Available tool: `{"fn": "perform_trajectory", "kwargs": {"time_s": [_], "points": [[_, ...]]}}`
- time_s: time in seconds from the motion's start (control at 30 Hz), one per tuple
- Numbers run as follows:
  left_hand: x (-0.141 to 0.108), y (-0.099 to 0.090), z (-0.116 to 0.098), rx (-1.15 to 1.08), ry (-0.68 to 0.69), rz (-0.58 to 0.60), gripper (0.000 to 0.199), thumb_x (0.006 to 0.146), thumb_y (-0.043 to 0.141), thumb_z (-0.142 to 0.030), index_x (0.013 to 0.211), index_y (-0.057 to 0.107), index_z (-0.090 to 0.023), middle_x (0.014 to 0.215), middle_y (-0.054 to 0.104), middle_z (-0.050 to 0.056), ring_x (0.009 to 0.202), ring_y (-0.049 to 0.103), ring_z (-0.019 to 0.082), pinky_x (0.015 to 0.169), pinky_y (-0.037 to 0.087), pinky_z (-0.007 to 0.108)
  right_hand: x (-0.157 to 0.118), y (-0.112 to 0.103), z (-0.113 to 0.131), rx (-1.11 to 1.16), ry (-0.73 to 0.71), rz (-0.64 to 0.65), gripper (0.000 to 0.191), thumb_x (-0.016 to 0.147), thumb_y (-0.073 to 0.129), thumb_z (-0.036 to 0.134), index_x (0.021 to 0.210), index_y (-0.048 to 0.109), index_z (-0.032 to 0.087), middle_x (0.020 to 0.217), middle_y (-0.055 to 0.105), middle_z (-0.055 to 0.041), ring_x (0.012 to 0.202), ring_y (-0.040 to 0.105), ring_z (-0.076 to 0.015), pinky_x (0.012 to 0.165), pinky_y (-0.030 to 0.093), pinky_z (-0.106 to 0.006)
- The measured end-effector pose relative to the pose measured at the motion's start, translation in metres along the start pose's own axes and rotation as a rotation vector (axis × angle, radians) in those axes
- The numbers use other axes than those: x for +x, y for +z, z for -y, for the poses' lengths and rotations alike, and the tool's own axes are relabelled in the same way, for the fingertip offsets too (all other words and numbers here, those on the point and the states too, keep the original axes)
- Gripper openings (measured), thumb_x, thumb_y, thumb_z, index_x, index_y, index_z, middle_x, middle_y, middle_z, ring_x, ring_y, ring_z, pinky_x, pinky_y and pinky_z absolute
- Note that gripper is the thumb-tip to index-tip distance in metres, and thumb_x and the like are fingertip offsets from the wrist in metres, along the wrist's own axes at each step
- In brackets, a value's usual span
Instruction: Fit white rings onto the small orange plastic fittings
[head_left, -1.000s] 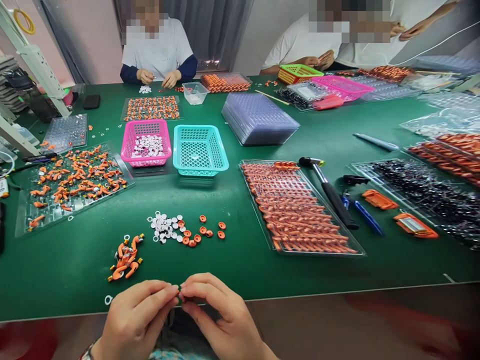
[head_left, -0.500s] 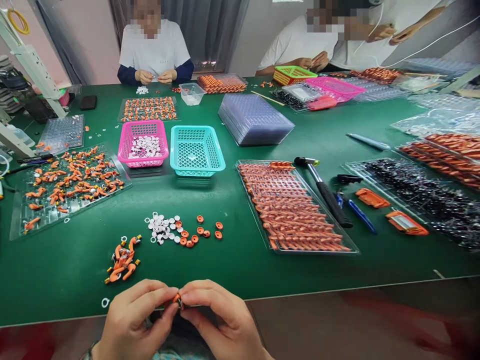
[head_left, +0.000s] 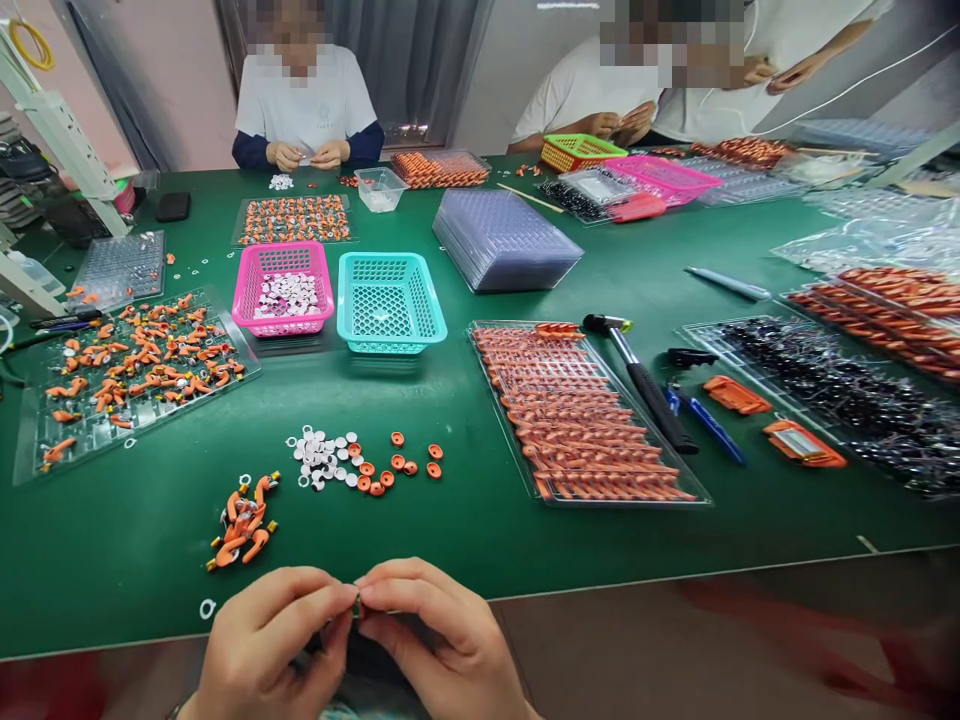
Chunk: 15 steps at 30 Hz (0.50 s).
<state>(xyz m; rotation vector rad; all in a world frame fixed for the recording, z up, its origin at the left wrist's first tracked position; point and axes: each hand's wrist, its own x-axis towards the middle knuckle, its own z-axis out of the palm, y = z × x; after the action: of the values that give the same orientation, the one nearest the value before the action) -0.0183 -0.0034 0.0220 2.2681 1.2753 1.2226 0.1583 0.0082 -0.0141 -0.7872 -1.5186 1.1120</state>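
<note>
At the table's near edge, my left hand [head_left: 274, 630] and my right hand [head_left: 446, 630] meet fingertip to fingertip. Both pinch a small orange part [head_left: 359, 606], mostly hidden by the fingers. Left of it on the table lies a heap of curved orange pieces [head_left: 246, 522] with yellow ends, resembling earbud shells. Beyond my hands are white discs [head_left: 322, 452] and round orange caps [head_left: 376, 488], loosely scattered. A small white ring [head_left: 208, 608] rests beside my left hand.
A pink basket [head_left: 321, 318] of white pieces stands beside a turquoise basket [head_left: 391, 345]. Trays of orange parts [head_left: 592, 430] and black parts [head_left: 847, 390] sit rightward, with a hammer [head_left: 652, 395] between. Co-workers [head_left: 307, 110] sit across the green table [head_left: 465, 540].
The held part shows less orange now, covered more by my fingertips. My left fingers have shifted slightly against it. The whole view has moved a little.
</note>
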Motion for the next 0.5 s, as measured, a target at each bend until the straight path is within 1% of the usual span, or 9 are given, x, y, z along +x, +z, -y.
{"fn": "perform_trajectory", "kwargs": {"time_s": [0.17,0.3,0.33,0.4,0.5], "points": [[-0.006,0.000,0.002,0.154,0.105,0.018,0.018,0.092,0.055,-0.006,0.101,0.069,-0.013,0.085,0.073,0.009,0.072,0.071,0.014,0.066,0.057,0.020,0.000,0.003,-0.001,0.084,0.047,-0.035,0.036,0.080,0.069,-0.002,0.101,0.072,0.027,0.091,0.073,-0.0021,0.083,0.071,-0.0170,0.075,0.059,-0.025],[-0.012,-0.001,0.001,0.268,0.152,0.010,0.019,0.094,0.054,-0.009,0.104,0.070,-0.013,0.089,0.074,0.010,0.076,0.072,0.016,0.070,0.057,0.022,-0.001,0.005,-0.002,0.112,0.071,-0.055,0.036,0.080,0.070,-0.001,0.099,0.072,0.029,0.091,0.073,-0.0011,0.083,0.070,-0.0167,0.076,0.058,-0.026],[-0.012,-0.001,0.001,0.253,0.143,0.009,0.019,0.094,0.055,-0.009,0.105,0.069,-0.013,0.090,0.074,0.010,0.077,0.072,0.016,0.071,0.057,0.022,-0.001,0.005,-0.002,0.113,0.073,-0.053,0.036,0.080,0.071,-0.001,0.099,0.072,0.029,0.092,0.073,-0.0010,0.084,0.070,-0.0167,0.076,0.058,-0.026],[-0.013,-0.001,0.002,0.150,0.092,0.018,0.020,0.093,0.056,-0.006,0.107,0.068,-0.013,0.091,0.072,0.009,0.078,0.071,0.014,0.072,0.057,0.020,0.000,0.004,-0.002,0.117,0.075,-0.043,0.036,0.080,0.071,0.000,0.100,0.072,0.030,0.093,0.073,-0.0010,0.084,0.071,-0.0169,0.077,0.059,-0.026],[-0.010,-0.003,0.002,-0.051,-0.043,0.082,0.025,0.091,0.058,-0.004,0.112,0.065,-0.016,0.093,0.070,0.006,0.079,0.070,0.012,0.070,0.057,0.016,0.000,0.004,-0.001,0.120,0.063,-0.030,0.038,0.080,0.070,-0.001,0.102,0.072,0.031,0.094,0.074,-0.0011,0.084,0.071,-0.0168,0.076,0.059,-0.026]]}}
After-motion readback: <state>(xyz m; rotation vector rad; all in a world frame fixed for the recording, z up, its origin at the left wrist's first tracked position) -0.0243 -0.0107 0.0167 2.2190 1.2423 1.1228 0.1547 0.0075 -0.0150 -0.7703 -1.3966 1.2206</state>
